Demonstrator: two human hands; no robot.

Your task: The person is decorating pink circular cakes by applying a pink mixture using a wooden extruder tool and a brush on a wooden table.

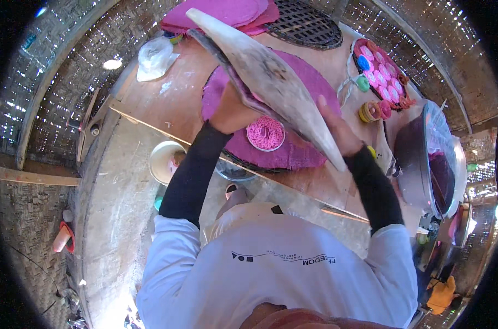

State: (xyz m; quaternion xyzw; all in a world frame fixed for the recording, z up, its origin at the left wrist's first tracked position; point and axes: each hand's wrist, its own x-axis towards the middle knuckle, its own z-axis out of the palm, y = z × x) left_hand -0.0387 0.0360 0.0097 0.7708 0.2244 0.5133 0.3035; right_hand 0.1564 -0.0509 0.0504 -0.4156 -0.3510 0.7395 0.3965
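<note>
1. The pale slab (276, 77) is tilted above the purple mat (321, 82) on the bench (175, 101).
2. Left hand (235, 111) and right hand (341, 131) grip its sides.
3. It seems stiff, rather light; edges suit holding.

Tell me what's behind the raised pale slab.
Behind the pale slab, a round purple sheet shows on either side, with the wooden table around it. The part covered, and anything on it, can't be seen.

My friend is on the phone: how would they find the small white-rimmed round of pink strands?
On the wooden table lies a large, flat purple disc. Within its near half, just right of the left hand, is the small pink round. Its white rim and curly, brighter-pink strands set it apart from the plain purple around it.
</note>
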